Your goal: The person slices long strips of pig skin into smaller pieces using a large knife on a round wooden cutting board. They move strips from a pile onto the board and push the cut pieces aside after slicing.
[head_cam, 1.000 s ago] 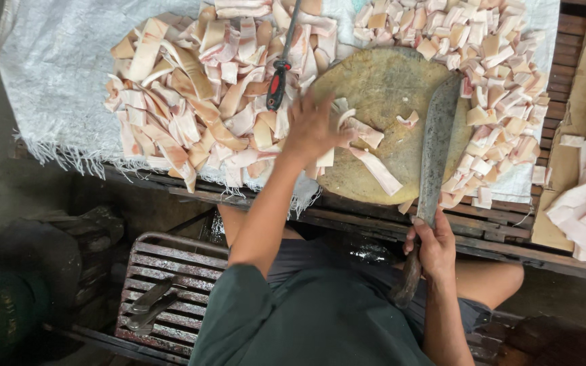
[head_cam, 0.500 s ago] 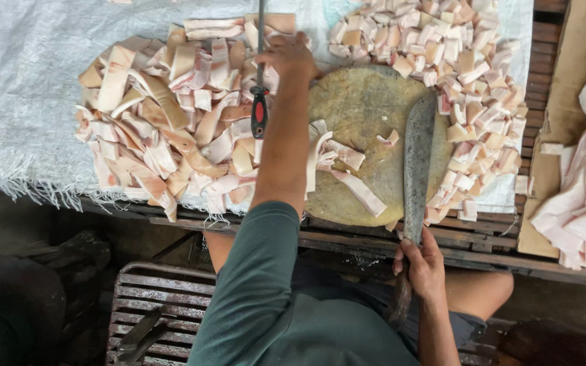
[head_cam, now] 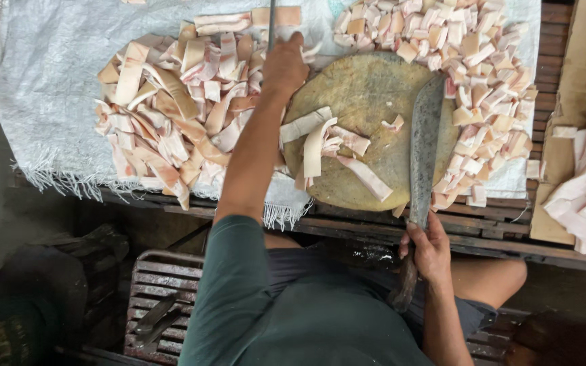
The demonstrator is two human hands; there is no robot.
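Round, worn wooden chopping block (head_cam: 364, 102) under pale, pink-streaked fat strips (head_cam: 320, 139).

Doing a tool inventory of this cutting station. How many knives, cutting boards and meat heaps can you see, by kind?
Cleaver, held by the right hand: 1
Thin knife, at the left hand: 1
Round cutting board: 1
Heap of long strips: 1
Heap of small cubes: 1
Total: 5

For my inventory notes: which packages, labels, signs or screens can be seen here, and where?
No labels, signs or screens show.
White woven sack: spread flat as a cover under the pork strips, fringed front edge.
Brown cardboard: flat sheet at the right edge, under pale meat.
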